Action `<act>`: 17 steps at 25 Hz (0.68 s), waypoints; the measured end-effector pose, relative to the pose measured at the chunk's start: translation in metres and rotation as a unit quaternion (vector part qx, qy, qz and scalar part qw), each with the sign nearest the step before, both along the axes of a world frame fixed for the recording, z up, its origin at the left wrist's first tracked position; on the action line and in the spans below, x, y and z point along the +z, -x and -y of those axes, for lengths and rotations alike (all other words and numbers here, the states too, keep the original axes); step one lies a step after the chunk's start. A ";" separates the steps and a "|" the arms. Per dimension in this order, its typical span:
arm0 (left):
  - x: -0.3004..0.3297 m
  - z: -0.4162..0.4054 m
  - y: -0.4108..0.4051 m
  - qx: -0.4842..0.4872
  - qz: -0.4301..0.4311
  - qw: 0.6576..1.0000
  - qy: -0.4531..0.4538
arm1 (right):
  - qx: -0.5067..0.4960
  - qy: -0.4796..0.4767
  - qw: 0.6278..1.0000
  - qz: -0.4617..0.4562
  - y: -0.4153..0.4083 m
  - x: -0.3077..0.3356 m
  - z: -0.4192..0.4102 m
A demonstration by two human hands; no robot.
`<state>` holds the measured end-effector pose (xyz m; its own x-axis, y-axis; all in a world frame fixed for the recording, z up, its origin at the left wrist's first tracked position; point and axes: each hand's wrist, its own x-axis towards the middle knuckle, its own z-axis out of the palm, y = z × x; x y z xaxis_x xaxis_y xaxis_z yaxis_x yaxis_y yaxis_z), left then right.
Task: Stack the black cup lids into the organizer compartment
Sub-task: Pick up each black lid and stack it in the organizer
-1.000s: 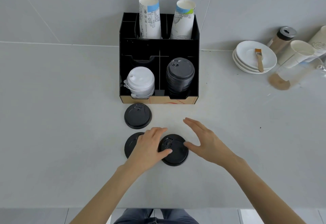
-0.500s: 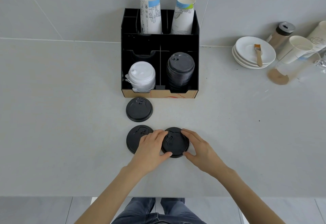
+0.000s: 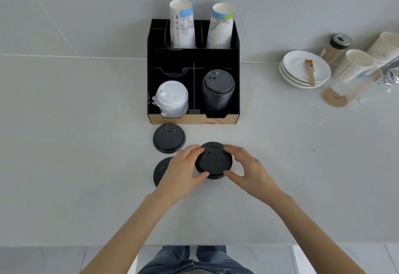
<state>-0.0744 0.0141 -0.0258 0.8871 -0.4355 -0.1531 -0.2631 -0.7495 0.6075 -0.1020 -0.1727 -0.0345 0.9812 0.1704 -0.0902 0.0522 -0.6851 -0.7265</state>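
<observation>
A black cup lid (image 3: pixel 213 160) sits between my two hands, just above the counter. My left hand (image 3: pixel 182 171) grips its left rim and my right hand (image 3: pixel 248 169) grips its right rim. A second black lid (image 3: pixel 168 137) lies flat in front of the black organizer (image 3: pixel 193 58). A third black lid (image 3: pixel 159 171) lies to the left, half hidden under my left hand. The organizer's front right compartment holds a tall stack of black lids (image 3: pixel 218 92). Its front left compartment holds white lids (image 3: pixel 171 99).
Two tall paper cup stacks (image 3: pixel 182 25) stand in the organizer's back slots. At the right are stacked white saucers (image 3: pixel 306 69) with a small brush (image 3: pixel 309 73), a shaker jar (image 3: pixel 336 46), paper cups (image 3: pixel 356 64) and a lying clear glass (image 3: pixel 349 88). The counter's front edge is near me.
My right hand closed onto the lid's right rim. Both hands now hold the lid and have brought it slightly towards the organizer, uncovering less of the left lid.
</observation>
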 end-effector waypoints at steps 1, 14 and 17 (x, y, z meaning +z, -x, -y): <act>0.004 0.001 -0.004 0.002 0.011 1.000 0.007 | -0.002 -0.003 1.000 0.008 -0.004 0.004 0.001; 0.042 0.020 -0.072 0.026 0.119 0.991 0.050 | -0.010 0.008 0.995 0.096 -0.074 0.052 0.011; 0.047 0.025 -0.090 0.038 0.116 0.991 0.061 | -0.013 0.020 0.995 0.097 -0.095 0.056 0.014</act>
<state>0.0153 -0.0111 0.0210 0.9235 -0.3682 0.1077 -0.3510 -0.6978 0.6244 -0.0071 -0.1864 0.0213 0.9848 0.1457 0.0942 0.1707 -0.7163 -0.6766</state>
